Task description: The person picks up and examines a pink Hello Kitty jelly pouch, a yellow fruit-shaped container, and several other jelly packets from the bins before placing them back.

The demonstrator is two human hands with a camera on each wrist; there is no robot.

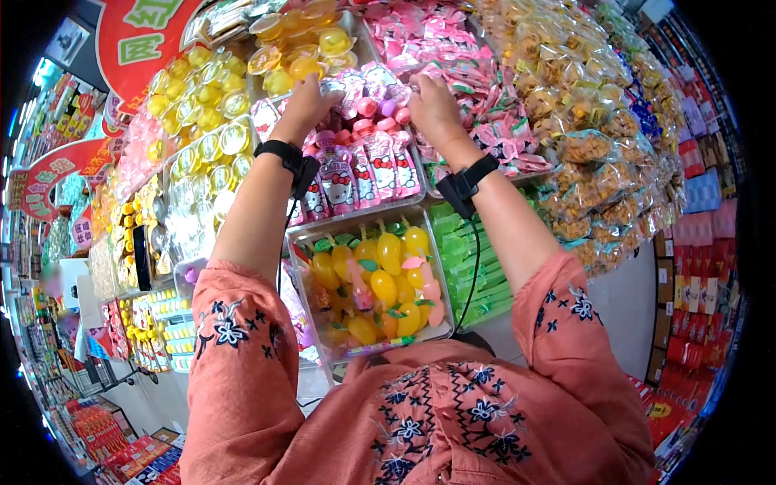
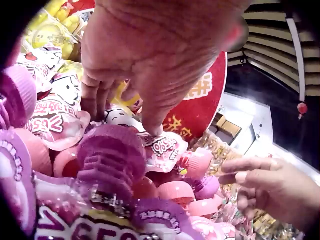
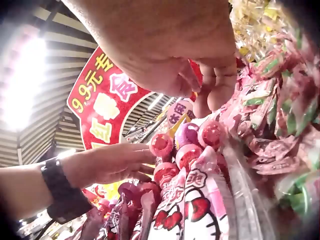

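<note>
The largest thing about the work is the spread of packed snacks: clear bags of brown pieces (image 1: 590, 149) fill the person's right side, with pink packets (image 1: 501, 121) nearer the middle. Next down in size, a clear tray (image 1: 356, 213) holds the cartoon-cat pouches (image 1: 380, 166), and just on the person's side of it sits a tray (image 1: 437, 259) of yellow fruit-shaped packs (image 1: 384, 284).

The 2 hands are at the far part of the pouch tray, 1 toward each side. The left hand (image 1: 309, 105) has its grip spread, the thumb apart from the fingers, down against the far pouches; whether any pouch is caught between them I cannot tell. The right hand (image 1: 435, 109) is by the edge next to the pink packets, its grip loosely bent, with nothing seen in it.

Smallest are the caps, pink (image 3: 161, 145) and purple (image 2: 112, 150), bunched closely between the hands.

My reading is that this is a step of handling or straightening the pouches where they lie, rather than carrying any off. From here, a sound next move calls for fingertips around 1 pouch or its cap, and light pressure, since the caps crowd together and a neighbour could tip.
</note>
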